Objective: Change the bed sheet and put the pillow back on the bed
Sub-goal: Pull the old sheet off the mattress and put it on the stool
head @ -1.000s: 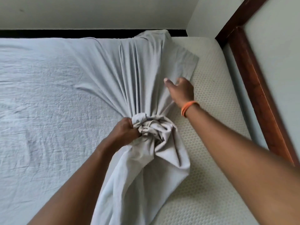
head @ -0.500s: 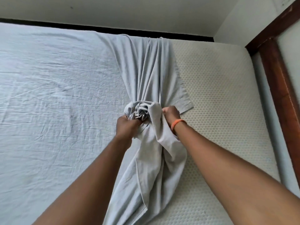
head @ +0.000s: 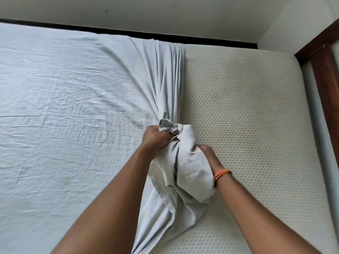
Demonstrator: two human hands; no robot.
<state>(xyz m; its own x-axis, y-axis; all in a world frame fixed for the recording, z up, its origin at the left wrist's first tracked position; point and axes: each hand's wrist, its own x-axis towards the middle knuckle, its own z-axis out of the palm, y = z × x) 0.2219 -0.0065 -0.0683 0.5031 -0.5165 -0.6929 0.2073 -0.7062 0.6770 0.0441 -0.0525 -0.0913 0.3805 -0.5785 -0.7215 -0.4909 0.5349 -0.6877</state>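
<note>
Pale walls edge the bed, its mattress [head: 247, 116] bare beside the right hand [head: 209, 156]. Both that hand and the left hand [head: 156, 138] curl their fingers round the bunched sheet [head: 181, 158]. Stripping seems underway; next, pull the far tucked edge free.

Both my arms reach forward, hands close together at the middle of the view.

My left hand [head: 156, 138] is curled tight, fingers clenched around a bunch of sheet [head: 185, 162]. My right hand [head: 209, 154] sits just beside it, partly hidden by the cloth, fingers dug into the fabric and a bit blurred; an orange band [head: 222, 174] circles that wrist. Both forearms are bare.
</note>
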